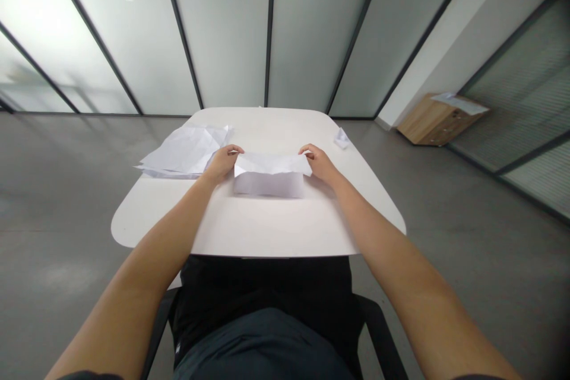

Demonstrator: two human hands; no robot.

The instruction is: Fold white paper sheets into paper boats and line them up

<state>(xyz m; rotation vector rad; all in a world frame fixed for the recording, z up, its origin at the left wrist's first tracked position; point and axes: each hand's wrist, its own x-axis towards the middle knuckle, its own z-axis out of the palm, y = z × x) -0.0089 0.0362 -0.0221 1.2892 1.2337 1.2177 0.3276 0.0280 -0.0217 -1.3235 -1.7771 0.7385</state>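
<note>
Mid-table, on the white table (267, 228), we have a folded white paper sheet (269, 181) between our two hands. Long axis runs left-right, roughly parallel to the near table edge; the upper flap's free edge points toward us. Look: plain white, flap raised and slightly wavy, right corner sticking out past the lower panel. Lower panel is flatter, shaded. Layer count: we can't tell.

Left hand (226, 160): fingers pinched on the left end. Right hand (317, 160): thumb and fingers pinched on the right end.

Just beside our left hand, a loose paper stack (184, 148), wrinkled, edges splayed. Near the table's right edge, a small paper piece (341, 138); folded or crumpled, we can't tell.

Containers: one wood-grain cabinet (423, 122) on the floor at right, near the wall, loose paper (461, 103) on top; contents hidden from us.
</note>
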